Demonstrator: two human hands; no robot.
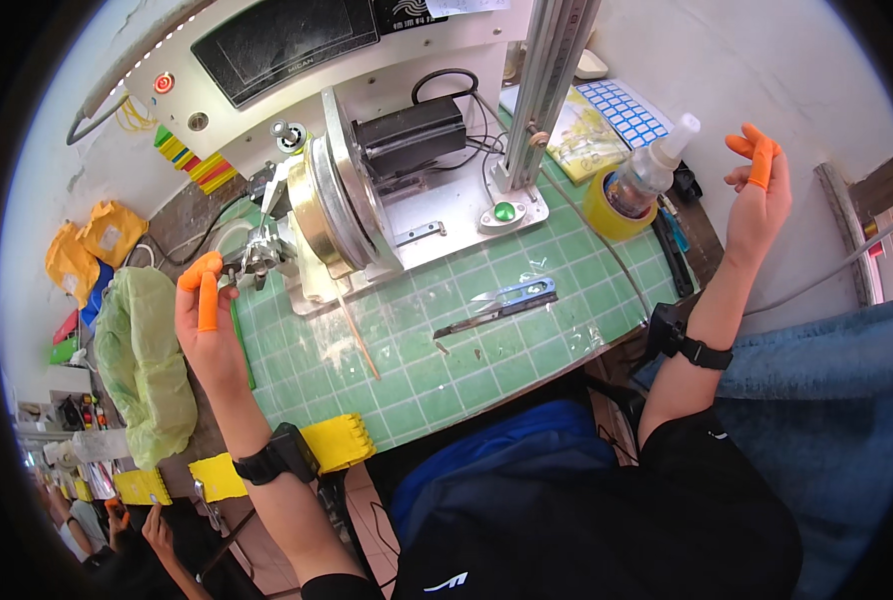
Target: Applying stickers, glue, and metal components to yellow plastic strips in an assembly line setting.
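My left hand (210, 315), with orange finger cots, has its fingers closed at the outer end of a small metal clamp (261, 252) on a bench machine. What lies between those fingertips is hidden. Beside the clamp is a round brass-coloured drum (319, 205) with a grey metal disc (355, 170) behind it. Raised at the far right, my right hand (760, 195) also wears orange finger cots. Its fingers are bent together, and anything they hold is too small to tell. A spray bottle (647, 172) in a yellow tape roll (607, 215) is nearest to it.
Blue-handled thread snips (522, 292) and a dark slim tool (482, 318) lie on the green gridded mat (417, 375). A thin wooden stick (359, 335) leans by the drum. Yellow pads (337, 442) line the front edge; a pale green bag (145, 360) sits left.
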